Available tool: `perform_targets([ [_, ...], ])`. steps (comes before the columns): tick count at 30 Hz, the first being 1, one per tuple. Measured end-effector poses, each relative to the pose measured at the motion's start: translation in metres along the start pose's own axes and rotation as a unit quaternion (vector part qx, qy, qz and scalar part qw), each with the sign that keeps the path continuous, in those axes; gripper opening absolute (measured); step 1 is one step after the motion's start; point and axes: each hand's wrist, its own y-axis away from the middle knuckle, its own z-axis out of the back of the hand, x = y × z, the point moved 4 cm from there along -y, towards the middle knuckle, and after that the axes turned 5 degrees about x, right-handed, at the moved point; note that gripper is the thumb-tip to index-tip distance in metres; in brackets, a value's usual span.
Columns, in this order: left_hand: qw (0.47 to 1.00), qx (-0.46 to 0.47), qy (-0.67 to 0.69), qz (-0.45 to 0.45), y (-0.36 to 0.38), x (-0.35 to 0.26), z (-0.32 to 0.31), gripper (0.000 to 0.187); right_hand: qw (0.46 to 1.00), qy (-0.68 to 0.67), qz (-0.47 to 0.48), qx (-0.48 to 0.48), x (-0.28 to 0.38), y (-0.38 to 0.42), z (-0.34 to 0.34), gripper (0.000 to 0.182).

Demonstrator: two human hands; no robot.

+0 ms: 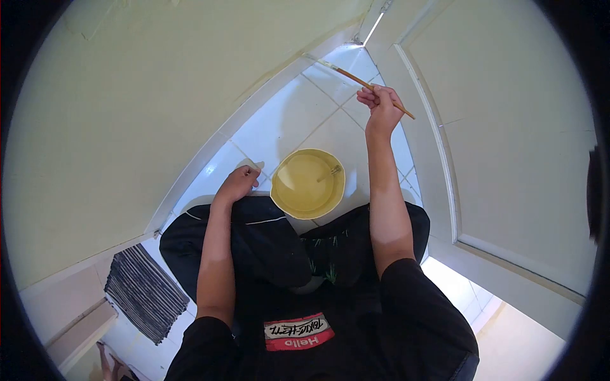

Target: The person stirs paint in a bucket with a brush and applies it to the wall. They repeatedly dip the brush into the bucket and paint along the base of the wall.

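Note:
My right hand [383, 108] is closed round the wooden handle of a thin paintbrush [352, 77]. The brush's tip points up and left, at the lower edge of the wall [190, 76] just above the white baseboard [260, 95]; whether it touches cannot be told. My left hand [239, 183] rests near my knee with its fingers curled, and nothing shows in them. Between my legs and the wall stands a yellow bowl [307, 206] holding yellowish paint or liquid, just right of my left hand.
White floor tiles [324, 130] lie in the corner before me. A pale panelled door [508, 127] stands along the right. A dark striped mat [146, 292] lies behind at lower left, beside a ledge [82, 333]. Another person's legs [111, 365] show at the bottom left.

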Motion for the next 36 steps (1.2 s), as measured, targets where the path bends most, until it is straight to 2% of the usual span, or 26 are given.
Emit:
perform_targets([
  [4, 1.000, 0.000, -0.008, 0.003, -0.0009, 0.0011, 0.0004, 0.047, 0.999, -0.004, 0.023, -0.040, 0.0027, 0.0010, -0.0044, 0.010],
  [10, 1.000, 0.000, -0.003, 0.008, 0.0007, -0.0007, -0.0002, 0.047, 1.000, -0.001, -0.018, 0.014, -0.0029, 0.0013, -0.0025, 0.011],
  [13, 1.000, 0.003, 0.001, 0.008, 0.0026, -0.0022, 0.0003, 0.047, 1.000, -0.003, 0.008, -0.021, 0.0012, 0.0039, -0.0075, 0.011],
  [19, 1.000, 0.023, -0.021, 0.000, 0.0005, -0.0031, 0.0007, 0.045, 0.999, 0.005, -0.028, 0.020, -0.0006, 0.0029, -0.0039, 0.011],
  [22, 1.000, 0.022, -0.017, 0.007, 0.0025, -0.0038, 0.0010, 0.047, 1.000, -0.016, 0.011, -0.023, 0.0011, 0.0030, -0.0056, 0.011],
  [28, 1.000, 0.024, 0.000, 0.011, 0.0007, -0.0014, 0.0002, 0.046, 0.999, 0.007, -0.020, 0.027, -0.0007, 0.0031, -0.0035, 0.011],
  [31, 1.000, 0.023, -0.006, 0.014, -0.0011, 0.0015, 0.0008, 0.045, 0.999, -0.020, 0.017, -0.022, 0.0000, 0.0024, -0.0054, 0.011],
  [36, 1.000, 0.009, 0.005, -0.001, -0.0021, 0.0040, -0.0003, 0.047, 1.000, -0.025, 0.002, 0.000, -0.0013, 0.0018, -0.0027, 0.012],
])
